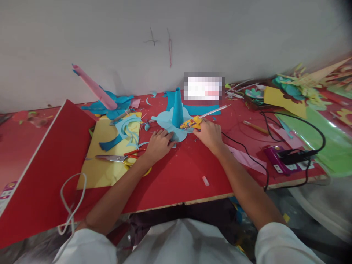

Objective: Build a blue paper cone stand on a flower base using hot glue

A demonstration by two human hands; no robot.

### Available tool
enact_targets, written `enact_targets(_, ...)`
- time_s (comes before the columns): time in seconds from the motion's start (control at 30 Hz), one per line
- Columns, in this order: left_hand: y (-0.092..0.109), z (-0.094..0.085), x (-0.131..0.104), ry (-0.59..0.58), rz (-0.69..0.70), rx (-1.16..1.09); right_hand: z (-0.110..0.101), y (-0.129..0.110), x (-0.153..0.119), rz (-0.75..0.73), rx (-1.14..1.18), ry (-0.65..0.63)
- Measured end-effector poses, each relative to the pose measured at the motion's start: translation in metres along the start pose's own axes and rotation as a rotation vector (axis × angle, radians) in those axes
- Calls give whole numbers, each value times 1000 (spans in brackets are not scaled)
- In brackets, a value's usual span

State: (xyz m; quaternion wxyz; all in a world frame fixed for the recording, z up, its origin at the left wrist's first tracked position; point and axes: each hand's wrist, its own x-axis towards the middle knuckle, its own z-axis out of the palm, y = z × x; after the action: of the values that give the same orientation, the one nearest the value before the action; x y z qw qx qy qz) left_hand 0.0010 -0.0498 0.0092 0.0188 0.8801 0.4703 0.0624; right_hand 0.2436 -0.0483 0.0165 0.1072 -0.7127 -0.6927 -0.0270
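A blue paper cone stands upright on a light-blue petal-shaped paper base in the middle of the red table. My right hand grips a yellow glue gun, its nozzle close to the foot of the cone. A long clear glue stick pokes out of the gun's back. On the base's near left edge rests my left hand, fingers laid out over the paper and holding nothing. Scissors with red and yellow handles lie beside my left forearm, on yellow paper.
At the back left stands a pink paper tube on blue petals. Blue offcuts litter the yellow sheet. A purple power strip with a black cable sits at right, near green sheets. A red upright panel borders the left.
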Motion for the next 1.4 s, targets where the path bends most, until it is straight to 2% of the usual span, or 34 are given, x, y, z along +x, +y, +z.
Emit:
enact_targets(0.87,1,-2,0,-23,5,29,3,-1,0,-16,28,13)
enact_targets(1.0,4,-2,-2,25,-8,42,4,-7,-1,-41,34,-13)
enact_targets(1.23,2,2,-3,47,97,81,4,-7,-1,-43,50,-19)
enact_targets(1.4,1,1,-3,53,97,67,6,-4,0,-25,34,-11)
